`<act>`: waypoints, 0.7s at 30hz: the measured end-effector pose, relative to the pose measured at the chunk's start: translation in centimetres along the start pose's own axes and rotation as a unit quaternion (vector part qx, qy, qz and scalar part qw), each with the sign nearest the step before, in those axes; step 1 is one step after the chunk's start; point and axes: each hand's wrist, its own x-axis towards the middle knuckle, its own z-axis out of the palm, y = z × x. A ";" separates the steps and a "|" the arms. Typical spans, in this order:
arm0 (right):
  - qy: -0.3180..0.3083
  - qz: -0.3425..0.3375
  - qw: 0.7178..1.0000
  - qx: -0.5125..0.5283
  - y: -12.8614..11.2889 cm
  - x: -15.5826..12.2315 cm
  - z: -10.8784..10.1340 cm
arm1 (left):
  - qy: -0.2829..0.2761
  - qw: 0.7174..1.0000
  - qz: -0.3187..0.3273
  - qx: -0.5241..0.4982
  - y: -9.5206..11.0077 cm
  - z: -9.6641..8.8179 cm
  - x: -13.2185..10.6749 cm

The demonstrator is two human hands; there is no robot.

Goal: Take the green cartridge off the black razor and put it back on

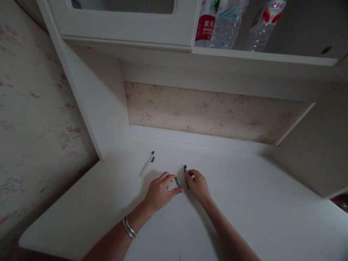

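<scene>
My left hand pinches a small green and dark piece between thumb and forefinger; it looks like a toothbrush head cover. Beside it on the right, my right hand has its fingers closed on a slim toothbrush with a dark head pointing away from me. Most of its handle is hidden by the fingers, and a thin dark strip shows below them. The two hands are a little apart, low over the white desk. Farther left lies a white toothbrush with dark bristles, and next to its head a similar small green and dark cover.
White side panels and a low back ledge enclose the desk. Overhead, a shelf edge carries several plastic bottles, beside a white cabinet door. Floral wallpaper covers the wall at left.
</scene>
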 end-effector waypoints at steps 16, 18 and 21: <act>-0.211 0.148 0.803 0.538 -2.3 -4.7 -0.6 | -0.050 0.998 0.025 -0.021 0.4 0.3 -0.2; -0.220 0.151 0.778 0.569 -2.3 -4.8 -0.6 | -0.054 0.998 0.029 -0.022 0.4 0.3 -0.2; -0.232 0.156 0.756 0.592 -2.2 -4.9 -0.6 | -0.060 0.997 0.032 -0.022 0.4 0.3 -0.3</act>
